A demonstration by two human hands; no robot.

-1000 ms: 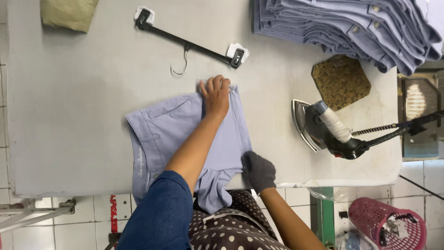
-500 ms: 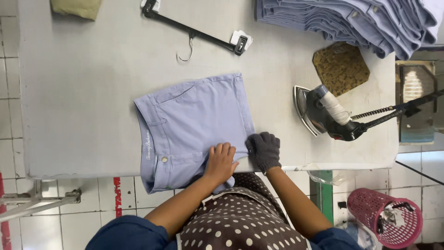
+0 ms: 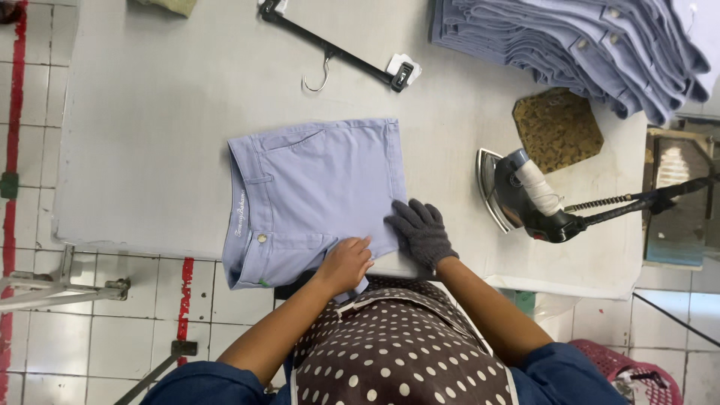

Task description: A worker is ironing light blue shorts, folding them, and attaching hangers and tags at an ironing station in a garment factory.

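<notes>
**Both hands flat on the lavender shorts at the near table edge**

Your left hand (image 3: 346, 264), bare, lies just below the middle of the frame with its fingers together and stretched out, pressing on the lower hem corner of the shorts (image 3: 315, 195); it grips nothing. Your right hand (image 3: 420, 231), in a dark grey knit glove, sits just beside it to the right, fingers spread apart and laid flat on the right edge of the same garment, also clamped on nothing.

The shorts are pale lavender, spread flat in the centre of the frame, waistband to the left with a button and a belt loop showing, leg openings to the right. Their lower left part hangs over the table's near edge.

The table (image 3: 150, 135) is covered in pale grey cloth and fills most of the upper frame. To the right of your gloved hand, near but apart, a steam iron (image 3: 525, 196) rests with its soleplate turned toward the shorts and a hose running off to the right. Above the iron lies a brown patterned pad (image 3: 556, 127). In the upper right is a stack of folded lavender garments (image 3: 577, 41). At top centre lies a black clip hanger (image 3: 337, 51) with a metal hook. Your polka-dot apron (image 3: 390, 345) fills the bottom centre
</notes>
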